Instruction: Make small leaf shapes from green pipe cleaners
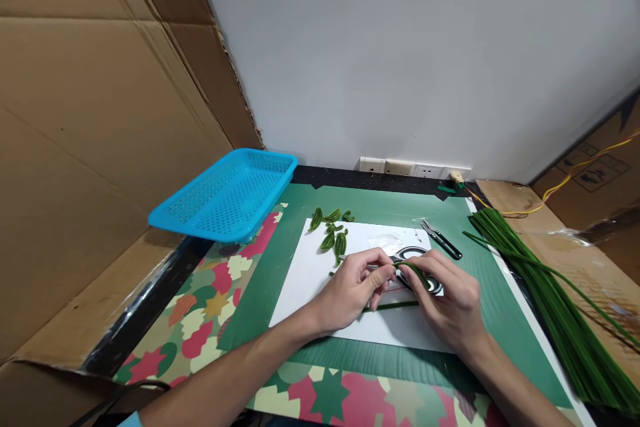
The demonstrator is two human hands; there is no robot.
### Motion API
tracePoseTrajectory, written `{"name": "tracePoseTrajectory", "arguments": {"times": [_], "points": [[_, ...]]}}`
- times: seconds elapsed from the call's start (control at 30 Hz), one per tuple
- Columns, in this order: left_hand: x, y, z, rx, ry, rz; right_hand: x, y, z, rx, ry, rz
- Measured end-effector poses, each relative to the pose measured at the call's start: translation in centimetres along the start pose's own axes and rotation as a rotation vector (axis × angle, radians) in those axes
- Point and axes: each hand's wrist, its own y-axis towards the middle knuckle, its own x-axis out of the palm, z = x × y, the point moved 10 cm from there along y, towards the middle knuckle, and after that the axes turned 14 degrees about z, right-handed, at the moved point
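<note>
- Evidently, we find the stem (413, 267) between the fingertips of both hands, above the paper (295, 293) and scissors (401, 255); the visible section is bowed.
- Left hand (357, 283): we see thumb and forefinger pinching the stem. Right hand (453, 290): thumb and forefinger pinch it just to the right.
- We judge the stem very light and fuzzy, unlikely to slip; soft outside, probably with a thin core that keeps a bend.
- We rate breakage unlikely, though repeated bending at one spot could kink it and hard rubbing could flatten the pile.
- We favour holding it close on either side of the bend, with light fingertip pressure.
- We note a loose strand (393, 306) nearer the body than the fingers, leaves (341, 247) left of them, a bundle (535, 287) right.
</note>
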Motion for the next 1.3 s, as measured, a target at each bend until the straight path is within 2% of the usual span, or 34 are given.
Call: {"name": "tracePoseTrajectory", "arguments": {"times": [0.27,0.5,0.77,0.93,1.17,1.3], "points": [[-0.6,-0.1,0.2,0.062,0.059,0.068,0.1,0.1,-0.4,-0.020,0.003,0.004],[-0.8,-0.3,0.6,0.131,0.115,0.068,0.1,0.0,-0.7,0.002,0.032,0.016],[-0.9,0.4,0.0,0.025,0.032,0.045,0.1,0.0,-0.3,0.005,0.038,0.046],[-1.2,0.5,0.4,0.048,0.045,0.064,0.2,-0.1,-0.1,0.007,0.018,0.047],[-1.4,0.2,1.9,0.275,0.393,0.121,1.0,-0.5,0.6,0.061,-0.037,-0.006],[-1.8,0.2,2.6,0.387,0.501,0.191,0.9,-0.5,0.6,0.082,-0.035,0.021]]}}
